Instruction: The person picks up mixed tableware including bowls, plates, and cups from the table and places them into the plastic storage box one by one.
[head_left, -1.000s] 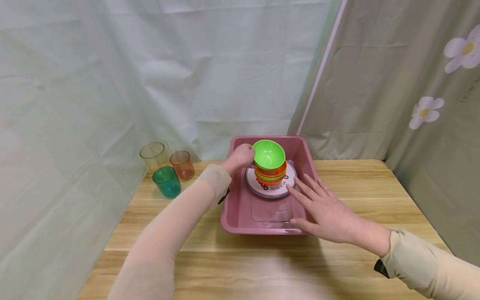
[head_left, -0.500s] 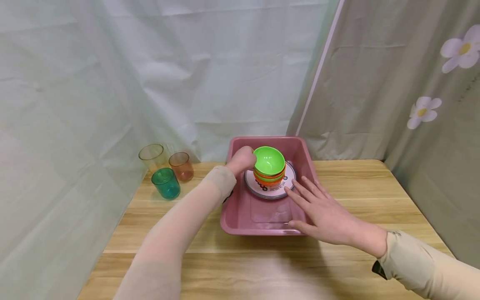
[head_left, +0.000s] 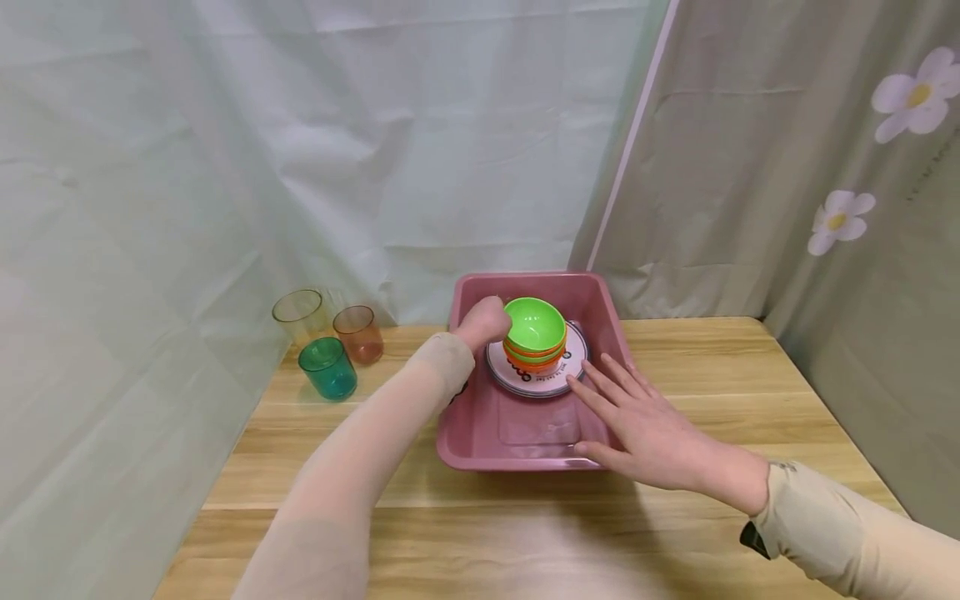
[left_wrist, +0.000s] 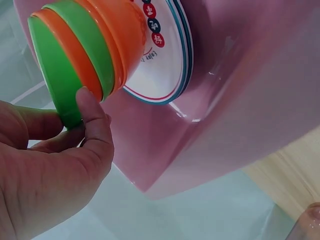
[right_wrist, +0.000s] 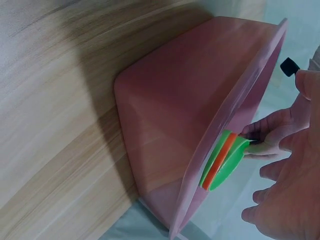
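Note:
My left hand [head_left: 485,323] pinches the rim of a bright green bowl [head_left: 535,325] between thumb and fingers, as the left wrist view also shows. This bowl sits on top of a stack of orange and green bowls [left_wrist: 127,30]. The stack stands on round white plates [head_left: 551,385] with dark rims and printed lettering, inside a pink plastic basin [head_left: 480,442]. Over the basin's right front side hovers my right hand [head_left: 645,425], fingers straight and spread, holding nothing. The basin's outer wall [right_wrist: 165,110] shows in the right wrist view.
Left of the basin stand three clear tumblers on the wooden table [head_left: 525,533]: a yellowish one [head_left: 300,317], a pinkish one [head_left: 358,335] and a teal one [head_left: 327,368]. Pale curtains [head_left: 450,150] hang behind and at both sides.
My left hand has lowered the green bowl onto the orange bowl at the top of the stack, and it now sits nested there. My right hand has barely moved.

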